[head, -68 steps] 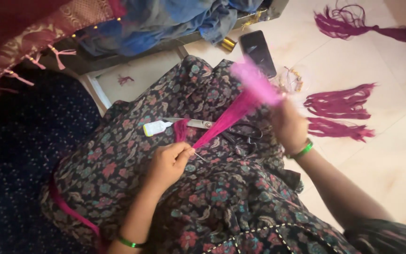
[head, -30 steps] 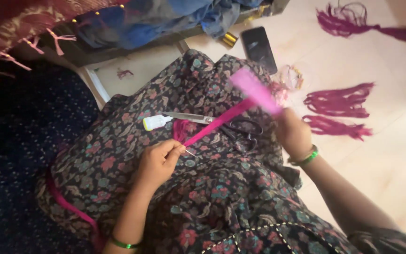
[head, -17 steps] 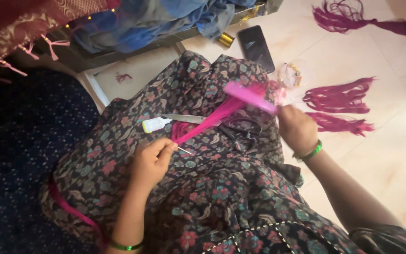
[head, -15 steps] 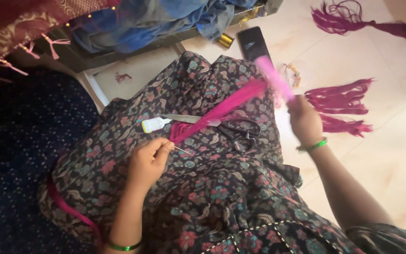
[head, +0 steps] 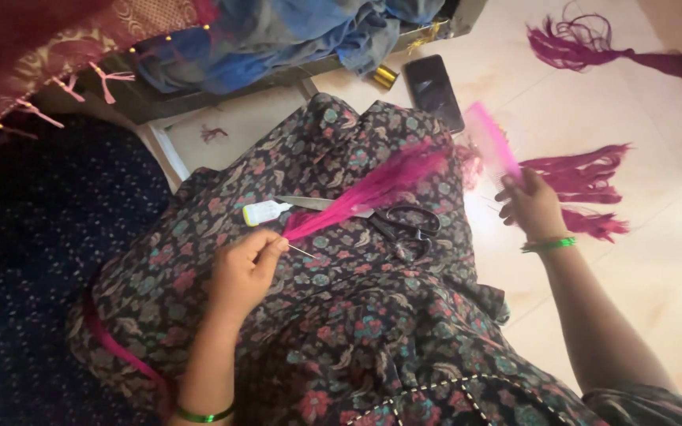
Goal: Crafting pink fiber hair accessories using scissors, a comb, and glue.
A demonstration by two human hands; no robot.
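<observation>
The left hand (head: pixel 242 272) pinches the thin end of a bright pink tassel (head: pixel 372 193), so its grip is closed on that tassel. The tassel lies across the dark flowered cloth (head: pixel 341 315) on the person's lap, and its fluffy end spreads out toward the floor. The right hand (head: pixel 532 207) is closed around a pink comb (head: pixel 489 143) and holds it up just past the fluffy end (the comb looks a bit blurry). Black scissors (head: pixel 404 222) lie on the cloth under the tassel, close to a small white bottle (head: pixel 264 211). More dark pink tassels (head: pixel 586 170) lie on the pale floor (head: pixel 657 260) near the right hand. A black phone (head: pixel 433 92) rests on the floor beside a small gold spool (head: pixel 383 76). Both wrists wear green bangles.
</observation>
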